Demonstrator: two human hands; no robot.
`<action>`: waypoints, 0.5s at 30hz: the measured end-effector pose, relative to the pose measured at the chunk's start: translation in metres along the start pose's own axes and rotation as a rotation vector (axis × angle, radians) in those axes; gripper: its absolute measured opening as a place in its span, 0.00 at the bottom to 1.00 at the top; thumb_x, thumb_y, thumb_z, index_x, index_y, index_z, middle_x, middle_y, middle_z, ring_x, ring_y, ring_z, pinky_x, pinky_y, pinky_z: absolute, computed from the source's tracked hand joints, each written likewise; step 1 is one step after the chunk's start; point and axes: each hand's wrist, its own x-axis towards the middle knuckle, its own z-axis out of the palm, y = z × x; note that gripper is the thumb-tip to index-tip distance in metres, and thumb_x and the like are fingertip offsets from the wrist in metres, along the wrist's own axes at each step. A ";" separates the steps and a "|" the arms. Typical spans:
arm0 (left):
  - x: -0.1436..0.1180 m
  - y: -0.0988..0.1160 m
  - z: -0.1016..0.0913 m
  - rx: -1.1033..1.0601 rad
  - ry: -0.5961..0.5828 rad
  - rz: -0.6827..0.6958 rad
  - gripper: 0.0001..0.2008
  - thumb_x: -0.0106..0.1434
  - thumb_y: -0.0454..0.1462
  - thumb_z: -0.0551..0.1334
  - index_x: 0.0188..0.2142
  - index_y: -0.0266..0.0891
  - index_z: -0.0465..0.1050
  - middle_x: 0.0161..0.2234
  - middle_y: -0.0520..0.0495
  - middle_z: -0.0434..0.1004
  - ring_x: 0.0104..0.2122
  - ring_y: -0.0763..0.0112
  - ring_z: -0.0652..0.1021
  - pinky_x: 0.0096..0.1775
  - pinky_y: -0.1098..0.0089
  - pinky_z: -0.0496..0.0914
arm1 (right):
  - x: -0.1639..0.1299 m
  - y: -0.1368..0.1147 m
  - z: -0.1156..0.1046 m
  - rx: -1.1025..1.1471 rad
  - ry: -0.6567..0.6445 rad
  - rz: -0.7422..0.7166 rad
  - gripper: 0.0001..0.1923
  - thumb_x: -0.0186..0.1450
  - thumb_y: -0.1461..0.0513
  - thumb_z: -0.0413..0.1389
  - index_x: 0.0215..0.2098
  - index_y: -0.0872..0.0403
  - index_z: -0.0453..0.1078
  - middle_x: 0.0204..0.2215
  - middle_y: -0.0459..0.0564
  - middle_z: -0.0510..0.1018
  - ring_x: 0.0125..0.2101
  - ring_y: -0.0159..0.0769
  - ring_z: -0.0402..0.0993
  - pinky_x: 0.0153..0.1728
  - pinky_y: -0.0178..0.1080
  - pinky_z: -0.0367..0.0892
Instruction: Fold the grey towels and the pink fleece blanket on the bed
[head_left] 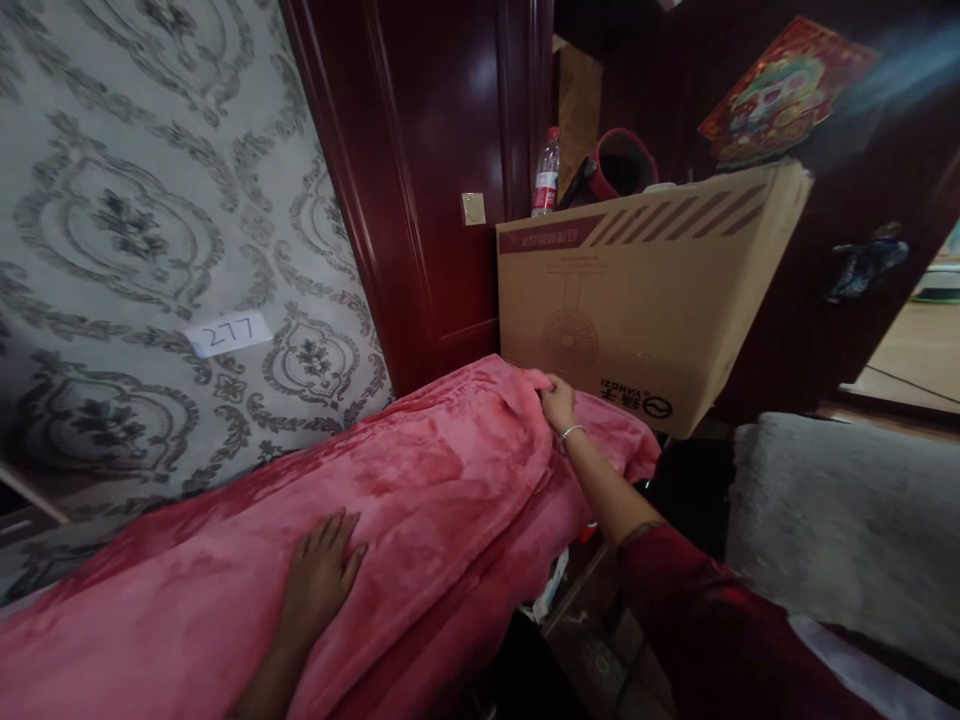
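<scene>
Your left hand [322, 570] is lying flat, fingers spread, palm down on the pink blanket [420, 500], not gripping anything. Up and to the left of it there's the patterned wallpaper [150, 200], and the blanket runs right along that wall, so no spare room on that side. A small white label [229, 332] reading "277" is stuck on the wall above your hand.

That blanket is fuzzy and plush, a mottled pinkish-red, draped over something long and spilling over the near edge below your hands. It stretches from the bottom left corner all the way to your right hand [558, 402].

Your right hand is closed on the far end of the blanket, pinching a fold of it, with a thin bracelet [570, 432] at the wrist. Just behind that hand sits a big cardboard box [645, 290], almost touching, so it's tight there too. It has a fan drawing and upside-down print that I can't fully read. A water bottle [547, 172] with a red label stands behind the box by the dark red door [427, 150]. Right of your arm there's a grey fuzzy cushion [847, 520].
</scene>
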 end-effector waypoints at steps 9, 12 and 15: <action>-0.002 -0.008 0.003 -0.317 0.146 -0.059 0.28 0.67 0.46 0.50 0.59 0.33 0.70 0.60 0.33 0.71 0.61 0.52 0.71 0.62 0.49 0.64 | -0.043 -0.160 0.079 0.219 -0.111 -0.565 0.20 0.61 0.69 0.45 0.47 0.55 0.72 0.47 0.54 0.76 0.50 0.38 0.69 0.58 0.44 0.62; -0.004 -0.012 0.003 -0.454 0.242 -0.141 0.29 0.65 0.49 0.50 0.58 0.33 0.69 0.58 0.33 0.74 0.57 0.54 0.75 0.58 0.54 0.69 | -0.115 -0.195 0.099 0.179 -0.719 -0.917 0.30 0.60 0.73 0.48 0.60 0.53 0.67 0.58 0.49 0.72 0.60 0.35 0.63 0.64 0.42 0.57; -0.005 -0.011 0.000 -0.463 0.190 -0.170 0.25 0.62 0.52 0.52 0.45 0.35 0.75 0.46 0.33 0.81 0.47 0.50 0.80 0.48 0.55 0.74 | -0.159 -0.184 0.096 0.192 -0.931 -0.942 0.30 0.63 0.73 0.47 0.63 0.58 0.64 0.63 0.53 0.69 0.63 0.34 0.61 0.64 0.40 0.58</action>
